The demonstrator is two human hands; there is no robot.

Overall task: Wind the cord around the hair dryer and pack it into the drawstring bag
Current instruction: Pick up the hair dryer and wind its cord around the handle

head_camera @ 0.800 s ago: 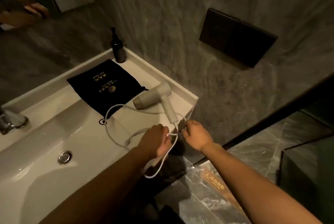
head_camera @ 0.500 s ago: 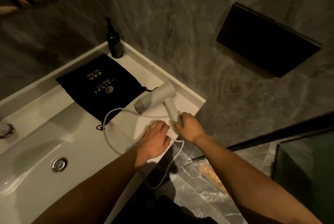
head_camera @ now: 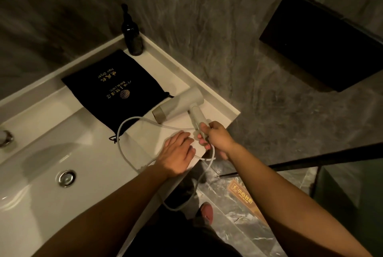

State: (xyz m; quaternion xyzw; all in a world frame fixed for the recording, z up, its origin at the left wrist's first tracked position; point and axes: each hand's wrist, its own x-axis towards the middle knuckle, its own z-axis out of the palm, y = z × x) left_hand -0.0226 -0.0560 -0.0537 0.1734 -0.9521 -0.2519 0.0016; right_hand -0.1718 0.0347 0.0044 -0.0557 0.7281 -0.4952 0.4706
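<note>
A pale grey hair dryer (head_camera: 179, 103) lies on the white sink counter (head_camera: 215, 105), nozzle pointing left. My right hand (head_camera: 216, 137) grips the lower end of its handle. My left hand (head_camera: 178, 153) rests flat on the counter over the white cord (head_camera: 121, 144), fingers spread; whether it pinches the cord I cannot tell. The cord loops left over the basin edge and also hangs down past the counter's front. A black drawstring bag (head_camera: 116, 88) with gold lettering lies flat behind the dryer.
A dark pump bottle (head_camera: 131, 32) stands in the counter's back corner. The basin drain (head_camera: 66, 178) and a tap (head_camera: 5, 137) are at left. A black wall panel (head_camera: 319, 43) hangs at right. A floor sticker (head_camera: 241, 193) lies below.
My right hand has moved from the cord up onto the dryer's handle and closed on it. My left hand has laid itself flat on the counter over the cord.
</note>
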